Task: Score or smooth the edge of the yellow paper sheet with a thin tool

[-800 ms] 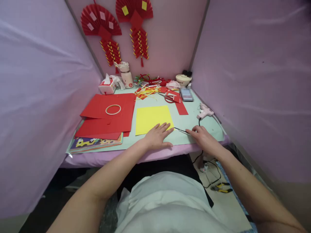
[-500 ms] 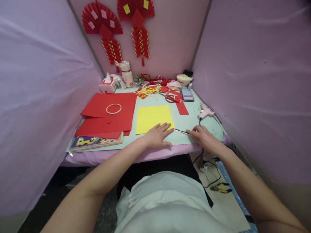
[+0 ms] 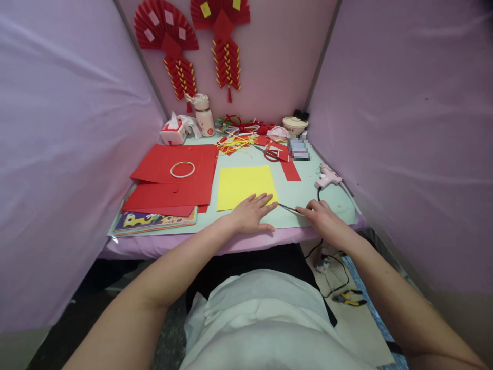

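A yellow sheet (image 3: 246,182) lies flat on the pale green table cover (image 3: 304,192). My left hand (image 3: 252,215) rests spread over the sheet's lower right part and the cover just in front of it. My right hand (image 3: 319,216) is closed around one end of a thin, dark pen-like tool (image 3: 289,208). The tool's far end points left and lies at the sheet's lower right corner. Its exact kind is too small to tell.
Red sheets (image 3: 192,192) and a pale ring (image 3: 182,169) are at left, above a picture book (image 3: 154,221). Scissors (image 3: 271,154), yellow strips (image 3: 236,143) and red scraps lie behind. A pink glue gun (image 3: 327,176) is at right; a bottle (image 3: 204,117) stands at the back.
The camera view has shifted slightly, so the tabletop appears a little higher and further right. Both hands and the tool keep about the same places at the yellow sheet.
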A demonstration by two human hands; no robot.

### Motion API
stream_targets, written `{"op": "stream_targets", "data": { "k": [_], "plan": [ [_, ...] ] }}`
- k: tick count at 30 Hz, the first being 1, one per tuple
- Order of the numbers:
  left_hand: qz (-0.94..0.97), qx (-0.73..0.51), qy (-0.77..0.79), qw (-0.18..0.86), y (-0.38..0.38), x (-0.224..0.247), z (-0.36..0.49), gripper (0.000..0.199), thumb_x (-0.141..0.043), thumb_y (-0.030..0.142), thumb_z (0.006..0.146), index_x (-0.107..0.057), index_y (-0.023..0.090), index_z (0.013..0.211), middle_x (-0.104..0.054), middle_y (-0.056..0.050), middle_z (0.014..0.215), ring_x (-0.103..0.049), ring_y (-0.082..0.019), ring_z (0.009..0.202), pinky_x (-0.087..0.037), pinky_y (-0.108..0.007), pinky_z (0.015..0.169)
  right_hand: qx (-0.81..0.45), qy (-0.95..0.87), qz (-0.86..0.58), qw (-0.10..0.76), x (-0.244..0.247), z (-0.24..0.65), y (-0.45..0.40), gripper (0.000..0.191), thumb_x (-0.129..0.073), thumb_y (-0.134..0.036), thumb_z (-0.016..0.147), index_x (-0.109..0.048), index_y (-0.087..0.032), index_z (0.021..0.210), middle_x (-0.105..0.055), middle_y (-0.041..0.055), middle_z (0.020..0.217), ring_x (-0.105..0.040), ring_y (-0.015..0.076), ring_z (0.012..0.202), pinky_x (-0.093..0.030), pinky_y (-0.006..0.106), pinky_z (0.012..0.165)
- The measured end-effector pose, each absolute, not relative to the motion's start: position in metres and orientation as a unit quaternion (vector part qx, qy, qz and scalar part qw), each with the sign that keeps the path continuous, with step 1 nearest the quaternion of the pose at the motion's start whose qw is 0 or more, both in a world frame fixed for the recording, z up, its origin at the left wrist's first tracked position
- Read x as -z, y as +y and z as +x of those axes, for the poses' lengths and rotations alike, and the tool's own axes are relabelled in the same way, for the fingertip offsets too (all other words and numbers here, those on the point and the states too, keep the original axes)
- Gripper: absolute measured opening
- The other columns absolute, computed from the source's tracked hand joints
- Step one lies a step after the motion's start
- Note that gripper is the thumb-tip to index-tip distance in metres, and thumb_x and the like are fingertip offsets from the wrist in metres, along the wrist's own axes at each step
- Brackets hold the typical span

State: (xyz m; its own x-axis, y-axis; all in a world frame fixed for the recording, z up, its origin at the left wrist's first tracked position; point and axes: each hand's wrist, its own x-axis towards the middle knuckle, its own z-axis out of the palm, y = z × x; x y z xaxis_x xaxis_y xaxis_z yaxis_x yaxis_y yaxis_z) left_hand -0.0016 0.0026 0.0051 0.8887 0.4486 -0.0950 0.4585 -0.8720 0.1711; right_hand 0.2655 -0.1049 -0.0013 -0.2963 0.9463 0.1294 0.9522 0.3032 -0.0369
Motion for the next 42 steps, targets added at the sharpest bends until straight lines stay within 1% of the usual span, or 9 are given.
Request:
{"op": "stream_targets", "data": {
  "k": [6, 11, 17, 24, 29, 34, 36, 42],
  "plan": [
    [0.968, 0.017, 0.233, 0.088, 0.003, -0.002, -0.002, 0.097, -0.043, 0.082, 0.086, -0.024, 0.022, 0.159, -0.013, -0.013, 0.167, -0.014, -0.033, 0.154, -0.011, -0.049, 0.122, 0.043, -0.794, -0.604, 0.055, 0.001, 0.259, -0.1, 0.055, -0.041, -0.003, 0.091, -0.057, -0.022, 0.14, -0.056, 0.0143, 0.109, -0.046, 0.0252, 0.093, -0.046, 0.034, 0.082],
    [0.969, 0.018, 0.233, 0.082, 0.005, -0.003, 0.0, 0.096, -0.046, 0.082, 0.084, -0.027, 0.025, 0.159, -0.018, -0.013, 0.166, -0.019, -0.035, 0.152, -0.016, -0.05, 0.121, 0.027, -0.805, -0.588, 0.065, 0.004, 0.266, -0.1, 0.055, -0.041, -0.003, 0.09, -0.056, -0.023, 0.14, -0.056, 0.0129, 0.109, -0.046, 0.024, 0.093, -0.046, 0.034, 0.084],
    [0.971, 0.014, 0.224, 0.078, 0.006, -0.005, 0.0, 0.091, -0.043, 0.08, 0.087, -0.027, 0.025, 0.158, -0.015, -0.013, 0.166, -0.012, -0.033, 0.154, -0.008, -0.054, 0.122, 0.021, -0.812, -0.579, 0.069, 0.004, 0.265, -0.097, 0.053, -0.04, -0.004, 0.093, -0.056, -0.023, 0.14, -0.055, 0.0123, 0.107, -0.046, 0.0244, 0.093, -0.045, 0.035, 0.085],
    [0.969, 0.018, 0.228, 0.09, 0.006, -0.005, 0.0, 0.092, -0.044, 0.08, 0.087, -0.026, 0.026, 0.158, -0.014, -0.013, 0.166, -0.013, -0.034, 0.154, -0.011, -0.054, 0.122, 0.016, -0.812, -0.581, 0.057, -0.003, 0.261, -0.099, 0.053, -0.041, -0.003, 0.092, -0.058, -0.021, 0.138, -0.055, 0.013, 0.106, -0.046, 0.0243, 0.092, -0.044, 0.034, 0.085],
    [0.97, 0.009, 0.229, 0.086, 0.007, -0.003, -0.001, 0.092, -0.045, 0.081, 0.086, -0.027, 0.026, 0.158, -0.015, -0.012, 0.166, -0.015, -0.034, 0.153, -0.012, -0.053, 0.122, 0.007, -0.807, -0.589, 0.043, -0.011, 0.253, -0.1, 0.053, -0.04, -0.002, 0.091, -0.057, -0.018, 0.138, -0.056, 0.014, 0.106, -0.047, 0.0252, 0.095, -0.044, 0.035, 0.087],
    [0.97, 0.012, 0.226, 0.083, 0.007, -0.004, -0.001, 0.093, -0.043, 0.082, 0.085, -0.027, 0.027, 0.158, -0.015, -0.013, 0.166, -0.015, -0.034, 0.154, -0.012, -0.053, 0.122, -0.006, -0.805, -0.593, 0.03, -0.02, 0.248, -0.104, 0.054, -0.042, 0.0, 0.088, -0.059, -0.019, 0.135, -0.057, 0.0133, 0.104, -0.047, 0.0251, 0.094, -0.045, 0.034, 0.083],
    [0.97, 0.013, 0.227, 0.085, 0.007, -0.004, -0.001, 0.093, -0.043, 0.081, 0.086, -0.026, 0.027, 0.158, -0.015, -0.013, 0.166, -0.014, -0.034, 0.154, -0.012, -0.053, 0.122, -0.011, -0.803, -0.595, 0.031, -0.024, 0.246, -0.105, 0.055, -0.043, 0.001, 0.087, -0.059, -0.019, 0.136, -0.057, 0.0132, 0.104, -0.048, 0.0249, 0.095, -0.045, 0.034, 0.084],
    [0.97, 0.01, 0.227, 0.089, 0.007, -0.004, 0.0, 0.093, -0.044, 0.081, 0.086, -0.027, 0.026, 0.158, -0.015, -0.013, 0.166, -0.015, -0.034, 0.153, -0.012, -0.053, 0.121, -0.017, -0.806, -0.59, 0.043, -0.023, 0.243, -0.106, 0.054, -0.039, -0.001, 0.088, -0.059, -0.02, 0.134, -0.056, 0.0129, 0.103, -0.047, 0.0245, 0.094, -0.045, 0.035, 0.084]
  ]
}}
